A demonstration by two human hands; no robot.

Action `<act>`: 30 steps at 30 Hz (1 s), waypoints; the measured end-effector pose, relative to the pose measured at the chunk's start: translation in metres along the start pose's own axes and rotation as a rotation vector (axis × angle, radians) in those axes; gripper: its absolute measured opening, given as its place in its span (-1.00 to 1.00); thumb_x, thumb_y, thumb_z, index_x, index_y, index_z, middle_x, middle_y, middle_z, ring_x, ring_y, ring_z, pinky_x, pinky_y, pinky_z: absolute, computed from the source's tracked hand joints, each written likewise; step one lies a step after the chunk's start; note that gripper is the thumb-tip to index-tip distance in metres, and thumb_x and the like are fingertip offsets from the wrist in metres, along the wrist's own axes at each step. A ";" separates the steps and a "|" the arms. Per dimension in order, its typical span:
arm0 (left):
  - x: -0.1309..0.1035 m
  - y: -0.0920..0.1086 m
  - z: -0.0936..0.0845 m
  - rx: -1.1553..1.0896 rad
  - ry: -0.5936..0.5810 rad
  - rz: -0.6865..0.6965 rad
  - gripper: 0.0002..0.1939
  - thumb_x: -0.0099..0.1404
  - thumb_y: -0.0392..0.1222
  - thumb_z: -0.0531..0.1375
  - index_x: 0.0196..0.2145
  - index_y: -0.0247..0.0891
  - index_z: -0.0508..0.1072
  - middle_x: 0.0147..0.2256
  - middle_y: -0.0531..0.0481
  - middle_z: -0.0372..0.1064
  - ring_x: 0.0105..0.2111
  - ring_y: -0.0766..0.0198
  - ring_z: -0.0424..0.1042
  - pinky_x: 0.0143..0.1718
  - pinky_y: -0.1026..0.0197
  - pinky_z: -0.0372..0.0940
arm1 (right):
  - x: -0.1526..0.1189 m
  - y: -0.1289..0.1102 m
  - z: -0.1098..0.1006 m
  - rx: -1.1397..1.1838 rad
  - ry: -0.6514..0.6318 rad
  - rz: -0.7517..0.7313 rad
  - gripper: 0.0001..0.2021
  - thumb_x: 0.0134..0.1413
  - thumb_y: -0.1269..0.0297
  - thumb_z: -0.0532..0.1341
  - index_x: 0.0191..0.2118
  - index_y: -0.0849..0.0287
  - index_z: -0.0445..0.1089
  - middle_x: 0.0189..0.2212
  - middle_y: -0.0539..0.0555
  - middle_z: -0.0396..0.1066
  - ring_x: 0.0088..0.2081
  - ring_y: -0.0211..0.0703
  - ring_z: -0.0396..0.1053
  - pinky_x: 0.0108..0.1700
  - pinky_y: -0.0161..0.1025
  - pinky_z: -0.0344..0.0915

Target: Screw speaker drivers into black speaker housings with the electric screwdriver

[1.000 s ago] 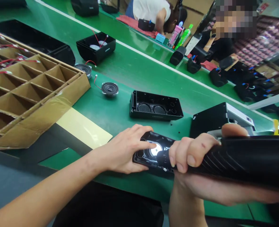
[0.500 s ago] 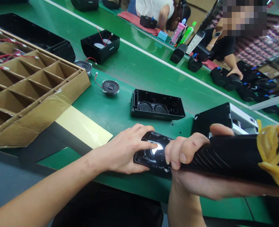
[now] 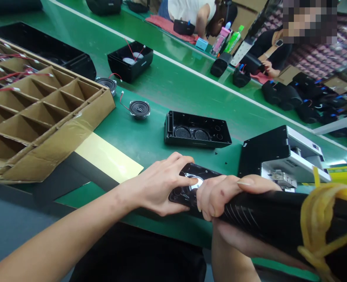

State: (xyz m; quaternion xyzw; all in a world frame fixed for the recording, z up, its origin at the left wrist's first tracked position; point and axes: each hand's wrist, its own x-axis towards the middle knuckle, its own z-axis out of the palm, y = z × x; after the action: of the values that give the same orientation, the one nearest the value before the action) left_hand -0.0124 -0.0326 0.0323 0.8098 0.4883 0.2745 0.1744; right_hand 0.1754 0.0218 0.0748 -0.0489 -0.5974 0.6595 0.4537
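Note:
My left hand (image 3: 167,184) grips the left end of a black speaker housing (image 3: 204,172), its index finger on the round silver part of a speaker (image 3: 197,183) inside. My right hand (image 3: 220,196) is wrapped round a black cylindrical tool (image 3: 267,215) with yellow bands (image 3: 318,215) tied at its rear. The tool's front end is hidden by my right fingers, which lie over the housing. Beyond my hands an open black housing (image 3: 198,131) with two round grilles rests on the green table (image 3: 158,88).
At left stands a divided cardboard box (image 3: 82,117) with wired parts. Loose speakers (image 3: 139,109) and another black housing (image 3: 130,64) are behind it. A black and silver machine (image 3: 267,152) stands at right. Two people work across the table, beside black speakers (image 3: 282,96).
The tool's rear has swung down and nearer, and my right hand has shifted slightly left. My left hand keeps its grip. The person at the upper right has drawn a hand back from the black speakers.

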 end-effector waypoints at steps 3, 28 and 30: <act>0.000 0.000 0.000 0.012 0.002 -0.001 -0.49 0.34 0.09 0.36 0.20 -0.04 0.54 0.26 -0.27 0.25 0.19 -0.15 0.32 -0.06 -0.09 0.53 | 0.000 0.003 -0.002 -0.011 -0.014 -0.043 -0.77 0.39 0.36 0.29 0.09 0.14 0.58 -0.47 0.04 0.48 -0.56 -0.13 0.43 -0.51 -0.18 0.38; -0.001 0.002 0.001 0.006 0.012 0.002 -0.52 0.31 0.07 0.37 0.15 -0.06 0.57 0.25 -0.26 0.26 0.15 -0.16 0.34 -0.07 -0.13 0.54 | 0.000 0.013 -0.006 0.035 0.007 -0.031 -0.85 0.42 0.25 0.26 -0.09 0.14 0.58 -0.52 0.01 0.46 -0.62 -0.15 0.40 -0.56 -0.20 0.35; -0.001 0.002 0.001 0.012 0.016 0.005 -0.53 0.32 0.07 0.36 0.14 -0.07 0.57 0.25 -0.25 0.27 0.14 -0.16 0.34 -0.07 -0.12 0.54 | 0.001 0.013 -0.003 -0.001 0.030 -0.073 -0.82 0.41 0.22 0.29 0.01 0.10 0.57 -0.52 -0.02 0.43 -0.63 -0.19 0.36 -0.58 -0.23 0.30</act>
State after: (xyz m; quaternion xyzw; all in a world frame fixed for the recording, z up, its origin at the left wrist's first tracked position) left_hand -0.0108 -0.0341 0.0322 0.8098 0.4894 0.2784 0.1649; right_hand 0.1700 0.0260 0.0637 -0.0371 -0.5921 0.6414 0.4865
